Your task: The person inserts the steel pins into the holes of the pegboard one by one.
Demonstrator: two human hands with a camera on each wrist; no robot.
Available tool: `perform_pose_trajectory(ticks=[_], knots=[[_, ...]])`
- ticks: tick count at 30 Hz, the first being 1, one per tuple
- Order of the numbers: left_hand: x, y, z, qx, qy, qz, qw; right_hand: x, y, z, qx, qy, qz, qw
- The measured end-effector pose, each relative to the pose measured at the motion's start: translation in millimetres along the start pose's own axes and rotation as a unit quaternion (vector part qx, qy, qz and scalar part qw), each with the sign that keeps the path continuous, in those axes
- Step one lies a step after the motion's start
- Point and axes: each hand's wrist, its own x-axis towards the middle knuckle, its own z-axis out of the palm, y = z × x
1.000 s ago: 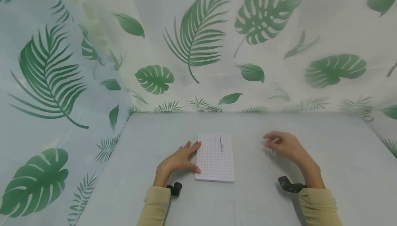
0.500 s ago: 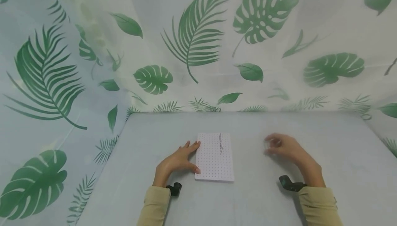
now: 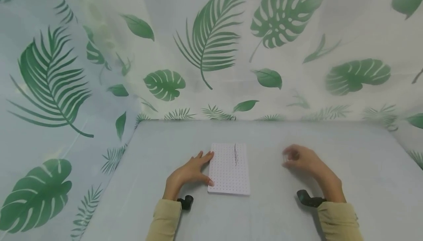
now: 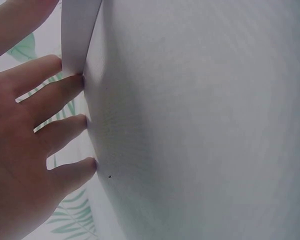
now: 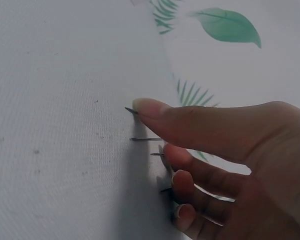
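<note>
In the head view, a white board [image 3: 228,178] with a grid of small holes lies on the table. A short row of thin dark nails [image 3: 236,154] stands in its upper right part. My left hand [image 3: 190,169] rests against the board's left side, thumb and index fingertip at the edge. The left wrist view shows that hand [image 4: 30,115] with fingers spread and nearly straight. Right of the board, my right hand [image 3: 304,157] holds several thin nails above the table. In the right wrist view, a pointed nail [image 5: 146,139] sticks out between thumb and curled fingers.
A pale cloth covers the table [image 3: 198,219], whose far edge meets a leaf-printed curtain [image 3: 228,50]. Another curtain side [image 3: 43,141] hangs at the left. Dark wrist cameras [image 3: 308,198] sit below both hands.
My right hand has come slightly nearer, and its fingers have shifted about the nails with some blur. The left hand and the board have stayed in place.
</note>
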Motion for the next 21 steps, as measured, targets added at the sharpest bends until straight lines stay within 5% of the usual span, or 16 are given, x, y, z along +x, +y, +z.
perform_pose_trajectory(ticks=[21], knots=[[-1.7,0.8,0.1,0.002,-0.001,-0.008,1.0000,2,-14,5,0.038,0.057,-0.023,0.997]])
